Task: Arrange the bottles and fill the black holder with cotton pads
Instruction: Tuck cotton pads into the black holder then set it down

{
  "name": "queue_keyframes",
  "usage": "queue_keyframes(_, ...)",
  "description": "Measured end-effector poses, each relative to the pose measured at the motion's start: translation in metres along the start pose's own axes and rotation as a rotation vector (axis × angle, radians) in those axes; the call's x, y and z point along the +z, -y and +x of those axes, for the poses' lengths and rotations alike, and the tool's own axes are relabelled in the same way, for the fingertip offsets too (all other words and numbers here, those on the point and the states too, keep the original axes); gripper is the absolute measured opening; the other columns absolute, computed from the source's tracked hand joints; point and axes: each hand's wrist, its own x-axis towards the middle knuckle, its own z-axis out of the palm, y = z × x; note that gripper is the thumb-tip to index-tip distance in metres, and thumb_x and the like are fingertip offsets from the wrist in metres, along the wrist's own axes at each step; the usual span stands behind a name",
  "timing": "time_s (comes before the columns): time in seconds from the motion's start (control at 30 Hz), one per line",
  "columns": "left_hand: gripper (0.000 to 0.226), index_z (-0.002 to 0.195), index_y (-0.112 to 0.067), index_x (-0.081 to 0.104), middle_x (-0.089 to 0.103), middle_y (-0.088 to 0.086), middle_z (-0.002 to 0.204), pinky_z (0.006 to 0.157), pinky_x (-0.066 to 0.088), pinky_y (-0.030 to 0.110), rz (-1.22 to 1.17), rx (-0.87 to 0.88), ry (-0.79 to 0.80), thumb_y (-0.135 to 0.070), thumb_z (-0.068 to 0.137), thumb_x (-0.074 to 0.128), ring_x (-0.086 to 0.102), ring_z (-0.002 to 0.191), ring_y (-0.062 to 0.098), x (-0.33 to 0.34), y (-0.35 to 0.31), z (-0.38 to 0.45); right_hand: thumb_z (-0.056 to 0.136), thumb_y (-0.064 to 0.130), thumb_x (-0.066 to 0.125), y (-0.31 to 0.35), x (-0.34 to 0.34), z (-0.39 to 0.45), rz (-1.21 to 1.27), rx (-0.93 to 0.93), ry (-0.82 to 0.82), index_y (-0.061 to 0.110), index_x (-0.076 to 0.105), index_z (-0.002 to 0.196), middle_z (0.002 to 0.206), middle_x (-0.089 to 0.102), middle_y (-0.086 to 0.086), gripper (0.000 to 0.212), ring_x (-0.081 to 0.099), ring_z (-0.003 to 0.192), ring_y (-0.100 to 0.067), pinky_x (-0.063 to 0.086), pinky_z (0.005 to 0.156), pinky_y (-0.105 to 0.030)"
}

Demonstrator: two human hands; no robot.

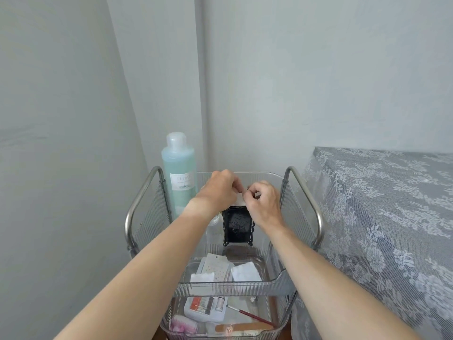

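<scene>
A black ornate holder (237,227) stands upright inside a clear ribbed tray (228,288) on top of a metal cart. Directly above it, my left hand (218,190) and my right hand (263,202) meet and pinch a white cotton pad (239,201) between their fingertips. The pad hangs just over the holder's top opening. A tall bottle of blue-green liquid (179,173) with a frosted cap stands at the cart's back left corner, apart from my hands. A small clear bottle (213,220) is partly hidden under my left wrist.
Loose cotton pads (246,271) and a sticker card (215,266) lie at the tray's front. Below it sit a nail-bit case (206,307), a brush (250,315), a nail file and a pink item. Cart rails (304,192) rise on both sides. A lace-covered table (382,217) is to the right.
</scene>
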Motion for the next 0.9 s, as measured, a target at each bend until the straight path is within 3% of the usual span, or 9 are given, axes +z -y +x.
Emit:
queue_keyframes(0.1, 0.022, 0.102, -0.019, 0.071, 0.062, 0.009, 0.112, 0.092, 0.05, 0.039, 0.01, -0.046, -0.083, -0.009, 0.091, 0.055, 0.056, 0.107, 0.027, 0.005, 0.0, -0.002, 0.077, 0.016, 0.067, -0.001, 0.002, 0.001, -0.013, 0.016, -0.051, 0.011, 0.058, 0.063, 0.072, 0.058, 0.001, 0.018, 0.055, 0.074, -0.009, 0.046, 0.068, -0.03)
queue_keyframes(0.2, 0.024, 0.109, -0.018, 0.067, 0.059, 0.009, 0.118, 0.091, 0.045, 0.034, -0.049, -0.106, -0.162, -0.012, 0.091, 0.053, 0.054, 0.113, 0.026, 0.009, 0.007, -0.005, 0.076, 0.016, 0.066, 0.001, 0.004, 0.001, 0.042, 0.079, -0.022, 0.018, 0.058, 0.082, 0.085, 0.061, 0.003, 0.011, 0.059, 0.083, -0.012, 0.048, 0.072, -0.026)
queue_keyframes(0.43, 0.022, 0.097, -0.024, 0.063, 0.064, 0.01, 0.112, 0.067, 0.046, 0.026, -0.332, -0.34, -0.118, -0.008, 0.086, 0.054, 0.062, 0.091, 0.024, 0.025, 0.016, -0.006, 0.072, 0.011, 0.056, 0.0, 0.003, -0.001, 0.087, 0.236, 0.118, 0.018, 0.058, 0.119, 0.122, 0.06, 0.001, 0.048, 0.053, 0.118, -0.016, 0.042, 0.101, -0.032)
queue_keyframes(0.53, 0.025, 0.093, -0.024, 0.061, 0.063, 0.01, 0.113, 0.056, 0.041, 0.021, -0.378, -0.371, -0.169, -0.003, 0.083, 0.054, 0.059, 0.085, 0.022, 0.03, 0.018, -0.004, 0.08, 0.012, 0.052, -0.004, 0.005, 0.002, 0.057, 0.262, 0.22, 0.017, 0.056, 0.132, 0.133, 0.058, -0.004, 0.053, 0.05, 0.126, -0.02, 0.037, 0.1, -0.028)
queue_keyframes(0.6, 0.021, 0.095, -0.022, 0.062, 0.063, 0.009, 0.111, 0.062, 0.042, 0.022, -0.385, -0.37, -0.186, -0.006, 0.083, 0.057, 0.058, 0.085, 0.021, 0.031, 0.016, -0.002, 0.085, 0.015, 0.052, -0.006, 0.003, 0.006, 0.055, 0.283, 0.232, 0.017, 0.056, 0.135, 0.137, 0.057, -0.005, 0.051, 0.048, 0.129, -0.021, 0.035, 0.098, -0.027)
queue_keyframes(0.73, 0.021, 0.098, -0.018, 0.059, 0.062, -0.001, 0.097, 0.074, 0.04, 0.027, -0.509, -0.393, -0.318, -0.034, 0.085, 0.061, 0.056, 0.088, 0.017, 0.023, 0.01, -0.015, 0.085, 0.043, 0.052, 0.004, 0.001, 0.01, 0.196, 0.285, 0.23, 0.022, 0.056, 0.138, 0.143, 0.054, -0.003, 0.057, 0.046, 0.132, -0.017, 0.034, 0.108, -0.032)
queue_keyframes(0.8, 0.016, 0.08, -0.021, 0.053, 0.058, -0.006, 0.082, 0.068, 0.039, 0.031, -0.624, -0.426, -0.39, -0.035, 0.085, 0.049, 0.052, 0.078, 0.016, 0.02, 0.009, -0.034, 0.082, 0.051, 0.051, 0.009, 0.001, 0.009, 0.182, 0.228, 0.276, 0.027, 0.058, 0.135, 0.139, 0.057, 0.001, 0.058, 0.048, 0.129, -0.014, 0.035, 0.1, -0.028)
queue_keyframes(0.9, 0.019, 0.062, -0.015, 0.039, 0.046, -0.003, 0.064, 0.054, 0.031, 0.033, -0.565, -0.395, -0.292, -0.024, 0.079, 0.037, 0.039, 0.061, 0.018, 0.033, 0.014, -0.067, 0.081, 0.048, 0.052, 0.005, 0.0, 0.0, 0.094, 0.136, 0.332, 0.03, 0.064, 0.125, 0.12, 0.064, 0.008, 0.049, 0.055, 0.111, -0.01, 0.036, 0.086, -0.02)
